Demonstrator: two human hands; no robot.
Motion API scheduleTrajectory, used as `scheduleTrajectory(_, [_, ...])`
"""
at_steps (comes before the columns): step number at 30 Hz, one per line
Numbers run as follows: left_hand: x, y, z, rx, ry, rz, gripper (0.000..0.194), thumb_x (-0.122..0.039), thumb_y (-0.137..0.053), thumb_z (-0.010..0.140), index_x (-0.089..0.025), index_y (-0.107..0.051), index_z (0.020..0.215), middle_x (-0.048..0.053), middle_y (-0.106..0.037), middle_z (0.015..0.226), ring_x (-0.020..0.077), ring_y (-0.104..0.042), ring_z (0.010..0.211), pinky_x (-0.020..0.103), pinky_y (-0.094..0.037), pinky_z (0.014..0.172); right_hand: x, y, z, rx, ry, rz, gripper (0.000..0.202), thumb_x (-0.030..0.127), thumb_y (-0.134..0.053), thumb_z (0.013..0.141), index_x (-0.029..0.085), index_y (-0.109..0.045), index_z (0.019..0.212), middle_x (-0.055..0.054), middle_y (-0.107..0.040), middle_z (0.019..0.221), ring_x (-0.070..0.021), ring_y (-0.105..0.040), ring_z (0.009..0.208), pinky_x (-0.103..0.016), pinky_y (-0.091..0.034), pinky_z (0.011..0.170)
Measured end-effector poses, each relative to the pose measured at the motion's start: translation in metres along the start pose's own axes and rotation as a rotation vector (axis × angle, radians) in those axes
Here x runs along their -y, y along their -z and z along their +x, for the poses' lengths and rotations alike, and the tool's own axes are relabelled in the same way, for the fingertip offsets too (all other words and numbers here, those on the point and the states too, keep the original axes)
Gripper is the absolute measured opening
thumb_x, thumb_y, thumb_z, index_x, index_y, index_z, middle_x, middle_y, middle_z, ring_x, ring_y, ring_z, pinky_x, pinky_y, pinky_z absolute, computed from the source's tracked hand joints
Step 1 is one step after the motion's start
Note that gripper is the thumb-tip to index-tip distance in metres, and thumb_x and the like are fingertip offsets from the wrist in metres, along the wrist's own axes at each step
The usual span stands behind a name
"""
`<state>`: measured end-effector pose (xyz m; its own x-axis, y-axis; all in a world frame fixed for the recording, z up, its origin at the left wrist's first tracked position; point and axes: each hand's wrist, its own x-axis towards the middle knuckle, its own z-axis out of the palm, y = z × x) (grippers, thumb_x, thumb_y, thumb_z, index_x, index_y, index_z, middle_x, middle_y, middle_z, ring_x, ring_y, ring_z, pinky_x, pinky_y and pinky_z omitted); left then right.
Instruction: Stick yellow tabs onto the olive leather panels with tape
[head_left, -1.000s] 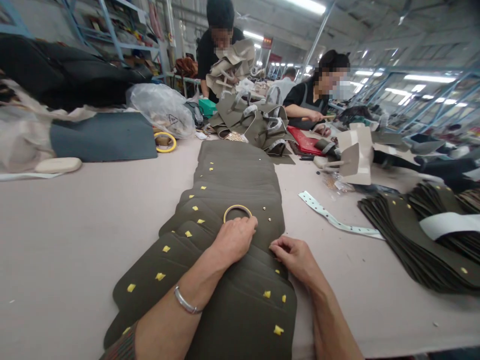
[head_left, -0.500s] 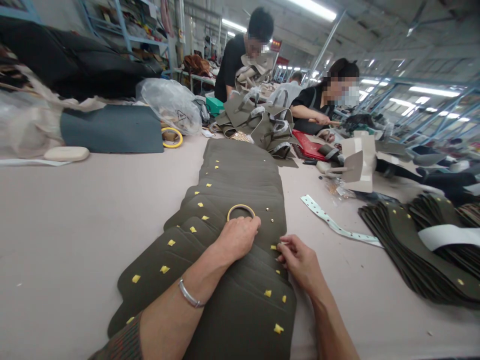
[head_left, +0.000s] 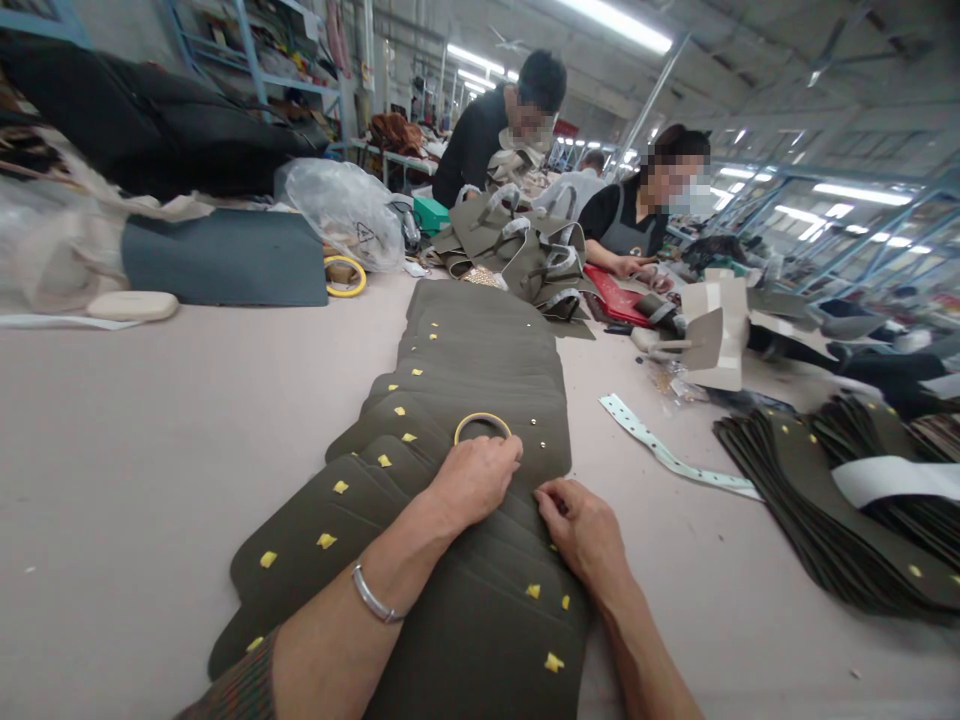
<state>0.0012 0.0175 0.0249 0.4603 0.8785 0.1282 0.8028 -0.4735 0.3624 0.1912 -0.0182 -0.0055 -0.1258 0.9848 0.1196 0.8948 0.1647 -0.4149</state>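
A roll of yellow tape (head_left: pixel 483 416) is gripped in my left hand (head_left: pixel 480 478), which rests on a spread stack of dark olive panels (head_left: pixel 480 640). My right hand (head_left: pixel 583 525) is closed at the panels' right edge, thumb and forefinger together against the surface; whatever lies under those fingertips is hidden. Small yellow tape pieces (head_left: pixel 326 541) dot the panels in rows along both sides. Two small metal studs (head_left: pixel 533 422) show on an upper panel, just right of the tape roll.
At right lie fanned stacks of olive strips (head_left: pixel 810 510) and a pale green perforated strip (head_left: pixel 667 455). Olive pieces with wrapped handles (head_left: pixel 517 245) are heaped at the back, near two co-workers. A blue-grey sheet (head_left: pixel 225 258) and another yellow roll (head_left: pixel 346 292) lie at back left.
My right hand has shifted slightly left onto the panel edge, and its fingers have drawn together over the spot where a yellow tape piece showed. My left hand keeps hold of the tape roll.
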Motion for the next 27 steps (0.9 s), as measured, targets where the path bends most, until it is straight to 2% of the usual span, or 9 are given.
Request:
scheduleTrajectory(4, [0.0,0.001,0.0,-0.033,-0.02,-0.007,0.016,-0.02,-0.039,0.096,-0.021,-0.054,0.098,0.003,-0.068,0.09,0.0199,-0.065,0.087,0.029,-0.05,0.075,0.002,0.007,0.002,0.068,-0.101,0.09,0.02,0.03,-0.054,0.085,0.022,-0.07,0.075,0.0,-0.069,0.07,-0.0171,-0.063,0.066,-0.027,-0.041,0.062])
scheduleTrajectory(8, [0.002,-0.001,-0.001,-0.087,-0.083,-0.096,0.021,-0.02,-0.037,0.098,-0.023,-0.056,0.103,0.001,-0.069,0.093,0.0171,-0.066,0.091,0.027,-0.05,0.078,-0.007,0.016,0.002,0.237,-0.082,0.218,0.038,0.04,-0.053,0.087,0.02,-0.065,0.057,0.001,-0.062,0.054,-0.0157,-0.057,0.054,-0.025,-0.036,0.049])
scheduleTrajectory(10, [0.002,-0.001,-0.001,-0.102,-0.121,-0.164,0.024,-0.02,-0.038,0.097,-0.025,-0.054,0.115,0.001,-0.07,0.101,0.0159,-0.066,0.095,0.027,-0.05,0.082,-0.009,0.017,0.004,0.167,-0.05,0.3,0.038,0.041,-0.053,0.088,0.019,-0.068,0.061,0.0,-0.064,0.057,-0.016,-0.059,0.055,-0.025,-0.039,0.049])
scheduleTrajectory(13, [0.002,-0.002,-0.001,-0.09,-0.155,-0.194,0.046,-0.019,-0.044,0.095,-0.027,-0.034,0.14,0.003,-0.068,0.114,0.0166,-0.066,0.1,0.028,-0.051,0.085,-0.007,0.017,0.008,-0.074,0.029,0.474,0.022,0.035,-0.057,0.087,0.019,-0.072,0.092,-0.004,-0.073,0.086,-0.0192,-0.066,0.076,-0.028,-0.05,0.066])
scheduleTrajectory(15, [0.001,-0.002,-0.002,-0.072,-0.146,-0.171,0.055,-0.02,-0.046,0.095,-0.026,-0.025,0.145,0.005,-0.068,0.116,0.0182,-0.067,0.1,0.03,-0.052,0.085,-0.003,0.015,0.012,-0.155,0.121,0.516,0.023,0.031,-0.057,0.088,0.019,-0.069,0.103,-0.007,-0.072,0.099,-0.0199,-0.067,0.086,-0.03,-0.052,0.075])
scheduleTrajectory(21, [-0.001,-0.007,-0.002,-0.039,-0.129,-0.145,0.051,-0.024,-0.046,0.096,-0.022,-0.026,0.143,0.006,-0.07,0.108,0.0207,-0.069,0.094,0.032,-0.054,0.08,0.006,0.009,0.02,-0.199,0.351,0.421,0.018,0.021,-0.051,0.092,0.021,-0.066,0.102,-0.006,-0.07,0.097,-0.0178,-0.065,0.088,-0.03,-0.052,0.079])
scheduleTrajectory(27, [-0.005,-0.009,-0.001,-0.02,-0.121,-0.162,0.04,-0.022,-0.047,0.095,-0.023,-0.036,0.133,0.005,-0.07,0.106,0.0203,-0.068,0.094,0.029,-0.053,0.077,0.006,0.0,0.018,-0.246,0.355,0.325,0.017,0.019,-0.047,0.091,0.021,-0.064,0.087,-0.004,-0.069,0.083,-0.016,-0.065,0.075,-0.027,-0.05,0.069])
